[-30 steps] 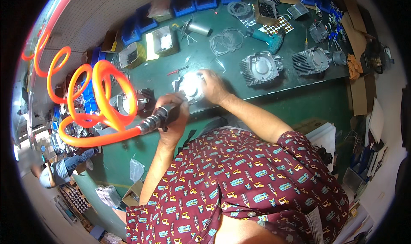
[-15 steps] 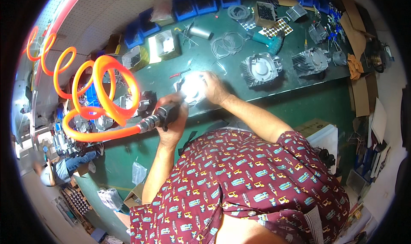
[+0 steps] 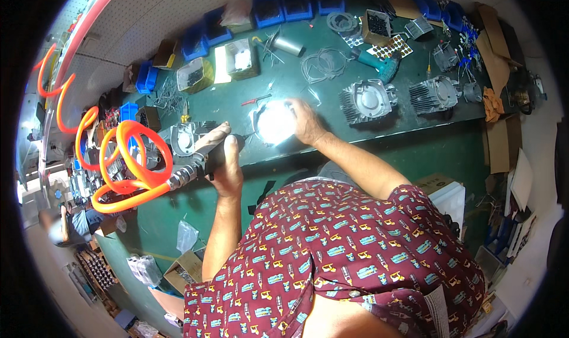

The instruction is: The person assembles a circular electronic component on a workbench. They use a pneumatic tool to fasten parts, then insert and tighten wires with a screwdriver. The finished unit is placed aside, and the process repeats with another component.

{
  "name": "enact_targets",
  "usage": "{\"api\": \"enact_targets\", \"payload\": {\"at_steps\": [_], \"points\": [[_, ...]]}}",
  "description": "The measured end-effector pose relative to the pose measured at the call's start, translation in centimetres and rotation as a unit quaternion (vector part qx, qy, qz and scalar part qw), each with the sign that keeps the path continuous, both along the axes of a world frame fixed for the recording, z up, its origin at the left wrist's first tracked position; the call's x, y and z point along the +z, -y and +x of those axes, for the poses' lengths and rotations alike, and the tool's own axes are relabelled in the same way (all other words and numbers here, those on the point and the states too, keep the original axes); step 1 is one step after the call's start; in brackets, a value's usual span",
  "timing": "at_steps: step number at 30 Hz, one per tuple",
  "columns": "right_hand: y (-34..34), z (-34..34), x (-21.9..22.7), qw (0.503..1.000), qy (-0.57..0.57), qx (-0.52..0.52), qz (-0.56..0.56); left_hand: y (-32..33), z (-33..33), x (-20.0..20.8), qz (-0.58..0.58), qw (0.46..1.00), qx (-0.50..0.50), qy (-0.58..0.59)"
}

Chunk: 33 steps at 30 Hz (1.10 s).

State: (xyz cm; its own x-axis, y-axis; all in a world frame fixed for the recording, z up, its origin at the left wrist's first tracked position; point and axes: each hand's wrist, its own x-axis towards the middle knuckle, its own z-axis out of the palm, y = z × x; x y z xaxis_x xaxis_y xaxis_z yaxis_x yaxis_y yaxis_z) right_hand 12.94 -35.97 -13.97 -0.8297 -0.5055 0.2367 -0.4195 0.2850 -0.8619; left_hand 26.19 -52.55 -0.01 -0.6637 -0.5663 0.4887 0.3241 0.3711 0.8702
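My left hand (image 3: 227, 171) is wrapped around a black air blow gun (image 3: 208, 155), which is joined by a metal coupling to an orange coiled hose (image 3: 133, 201). Its thin nozzle points right, toward a metal housing (image 3: 276, 123) at the bench's front edge. Strong glare whitens most of that housing and hides its detail. At the housing's right side my right hand (image 3: 306, 124) grips it, fingertips partly lost in the brightness. Just behind lies a small red-handled screwdriver (image 3: 253, 101). Another grey finned housing (image 3: 185, 139) sits left of the blow gun.
Two finned housings (image 3: 368, 101) (image 3: 435, 95) stand to the right on the green bench (image 3: 278, 71). Farther back are a teal power drill (image 3: 379, 62), a coil of grey cable (image 3: 324, 65), a metal cylinder (image 3: 288, 45) and blue bins (image 3: 268, 9). A person (image 3: 62, 226) is at far left.
My left hand has drawn the blow gun back leftward from the housing, and the hose coils have swung left and down. My right hand stays at the housing. The whole view has shifted slightly.
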Motion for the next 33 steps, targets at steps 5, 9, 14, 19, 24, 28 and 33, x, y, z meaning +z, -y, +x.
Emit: {"api": "enact_targets", "payload": {"at_steps": [5,9,14,19,24,28,33], "points": [[-0.1,-0.2,-0.2,1.0,-0.002,-0.001,-0.002,-0.4,0.1,0.1,0.001,1.0,0.005,0.002],[0.0,-0.4,-0.8,1.0,-0.02,0.001,-0.004,-0.4,-0.1,0.5,-0.005,1.0,-0.008,-0.008],[0.0,-0.3,-0.4,1.0,-0.01,0.002,0.004,-0.2,0.0,0.6,0.001,1.0,0.003,0.024],[0.0,-0.2,0.0,1.0,-0.009,0.004,0.014,0.7,-0.5,2.1,-0.117,0.986,-0.045,0.112],[0.0,-0.1,0.3,1.0,0.0,0.019,0.004,1.5,-2.6,1.4,0.026,0.978,-0.175,0.114],[0.0,-0.1,0.0,1.0,0.001,0.016,0.0,1.9,-3.9,1.2,0.011,0.976,-0.171,0.134],[0.0,-0.1,-0.2,1.0,0.01,0.016,0.005,2.1,-4.3,0.8,0.025,0.979,-0.172,0.103]]}}
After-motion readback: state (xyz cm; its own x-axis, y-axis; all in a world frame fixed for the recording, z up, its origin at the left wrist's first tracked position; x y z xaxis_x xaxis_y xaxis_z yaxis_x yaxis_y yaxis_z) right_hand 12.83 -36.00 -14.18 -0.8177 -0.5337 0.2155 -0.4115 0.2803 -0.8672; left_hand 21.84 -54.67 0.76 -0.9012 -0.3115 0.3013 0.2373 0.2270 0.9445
